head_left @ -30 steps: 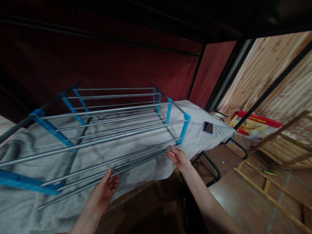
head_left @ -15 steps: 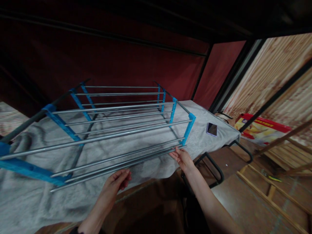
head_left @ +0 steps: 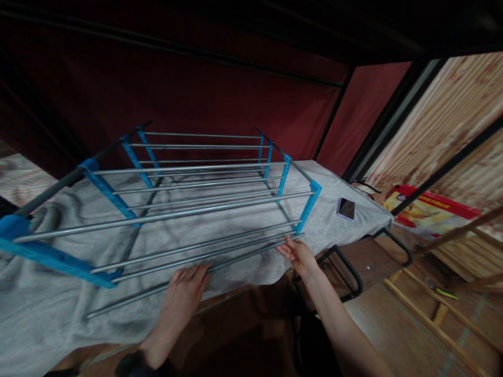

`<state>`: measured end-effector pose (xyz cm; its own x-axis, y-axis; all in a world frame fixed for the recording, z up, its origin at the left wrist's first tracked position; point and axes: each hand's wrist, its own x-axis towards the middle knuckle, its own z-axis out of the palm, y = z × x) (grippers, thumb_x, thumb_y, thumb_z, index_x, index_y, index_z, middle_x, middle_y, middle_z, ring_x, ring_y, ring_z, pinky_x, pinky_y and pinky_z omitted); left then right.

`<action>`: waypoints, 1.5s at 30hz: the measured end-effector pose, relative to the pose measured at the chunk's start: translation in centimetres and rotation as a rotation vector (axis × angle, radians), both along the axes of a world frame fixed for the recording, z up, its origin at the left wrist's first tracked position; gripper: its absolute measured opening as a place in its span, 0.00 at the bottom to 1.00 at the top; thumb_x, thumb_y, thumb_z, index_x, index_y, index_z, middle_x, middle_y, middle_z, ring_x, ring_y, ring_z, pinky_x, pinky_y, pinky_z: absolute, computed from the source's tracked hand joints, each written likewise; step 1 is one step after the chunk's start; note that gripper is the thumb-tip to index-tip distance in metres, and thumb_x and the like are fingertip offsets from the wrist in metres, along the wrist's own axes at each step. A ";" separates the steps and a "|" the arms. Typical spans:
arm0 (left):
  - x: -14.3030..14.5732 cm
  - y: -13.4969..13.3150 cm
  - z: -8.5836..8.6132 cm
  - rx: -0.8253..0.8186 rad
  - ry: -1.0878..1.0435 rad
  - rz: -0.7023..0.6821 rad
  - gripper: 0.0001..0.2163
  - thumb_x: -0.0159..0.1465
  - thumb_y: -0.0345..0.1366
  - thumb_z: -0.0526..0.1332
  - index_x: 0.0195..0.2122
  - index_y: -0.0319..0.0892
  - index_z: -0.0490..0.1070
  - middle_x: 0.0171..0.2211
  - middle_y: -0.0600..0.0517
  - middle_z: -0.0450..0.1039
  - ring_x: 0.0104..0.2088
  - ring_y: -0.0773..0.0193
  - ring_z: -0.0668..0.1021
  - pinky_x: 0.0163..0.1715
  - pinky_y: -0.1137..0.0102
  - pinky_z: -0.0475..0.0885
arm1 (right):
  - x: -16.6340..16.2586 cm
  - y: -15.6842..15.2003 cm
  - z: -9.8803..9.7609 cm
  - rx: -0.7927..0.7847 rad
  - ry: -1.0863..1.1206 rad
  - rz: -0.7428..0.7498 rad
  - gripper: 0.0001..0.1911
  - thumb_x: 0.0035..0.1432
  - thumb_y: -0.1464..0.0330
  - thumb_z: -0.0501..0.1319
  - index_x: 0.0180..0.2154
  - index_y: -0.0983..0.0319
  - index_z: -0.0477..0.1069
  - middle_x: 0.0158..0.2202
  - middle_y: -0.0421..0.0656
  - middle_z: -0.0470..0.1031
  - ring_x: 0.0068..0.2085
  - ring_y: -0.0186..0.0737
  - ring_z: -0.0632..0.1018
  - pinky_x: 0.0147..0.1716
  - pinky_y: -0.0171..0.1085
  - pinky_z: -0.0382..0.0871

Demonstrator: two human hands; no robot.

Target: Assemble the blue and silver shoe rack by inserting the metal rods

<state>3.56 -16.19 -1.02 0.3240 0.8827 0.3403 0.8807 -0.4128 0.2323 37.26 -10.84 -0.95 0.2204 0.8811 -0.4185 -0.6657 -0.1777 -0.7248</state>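
A rack of long grey metal rods [head_left: 204,178] joined by bright blue plastic brackets [head_left: 308,207] lies on a grey cloth [head_left: 58,309] spread over a bed-like platform. Loose rods [head_left: 220,251] lie along its near side. My left hand [head_left: 184,290] rests palm down on the nearest rod with fingers stretched out. My right hand [head_left: 299,255] pinches the right end of the loose rods just below the corner bracket.
A phone [head_left: 346,208] lies on the cloth at the right end. Dark red fabric walls and black frame bars close in the back and top. A red and yellow box [head_left: 428,212], wooden slats [head_left: 440,319] and a black metal leg [head_left: 346,272] are on the floor at right.
My left hand turned from palm up under the rods to palm down flat on the nearest rod. The view shifted slightly left; my right hand stays at the rod ends.
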 end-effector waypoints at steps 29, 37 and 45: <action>0.4 -0.6 1.9 -0.184 0.239 0.055 0.08 0.68 0.33 0.53 0.38 0.40 0.72 0.36 0.43 0.75 0.38 0.55 0.76 0.41 0.62 0.65 | 2.8 -0.1 -0.3 -0.125 -0.047 -0.072 0.07 0.58 0.76 0.61 0.28 0.62 0.70 0.22 0.36 0.74 0.26 0.30 0.77 0.34 0.32 0.79; 0.2 -0.5 1.4 -0.204 0.254 0.045 0.08 0.66 0.28 0.52 0.39 0.40 0.71 0.38 0.43 0.74 0.39 0.57 0.76 0.43 0.62 0.65 | 2.7 -0.1 -0.2 -0.112 -0.088 -0.039 0.07 0.57 0.77 0.61 0.29 0.61 0.69 0.25 0.37 0.75 0.27 0.30 0.77 0.33 0.30 0.78; 0.2 -0.6 1.3 -0.164 0.305 0.035 0.10 0.66 0.26 0.51 0.41 0.40 0.70 0.40 0.44 0.74 0.39 0.57 0.76 0.43 0.62 0.65 | 2.6 -0.3 -0.1 -0.112 -0.111 0.002 0.10 0.60 0.78 0.56 0.30 0.61 0.70 0.28 0.38 0.76 0.30 0.29 0.78 0.33 0.29 0.78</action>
<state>3.73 -16.83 0.30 0.3571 0.9302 0.0849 0.9329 -0.3597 0.0168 39.84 -11.11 -1.01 0.2692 0.8308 -0.4871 -0.5822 -0.2625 -0.7695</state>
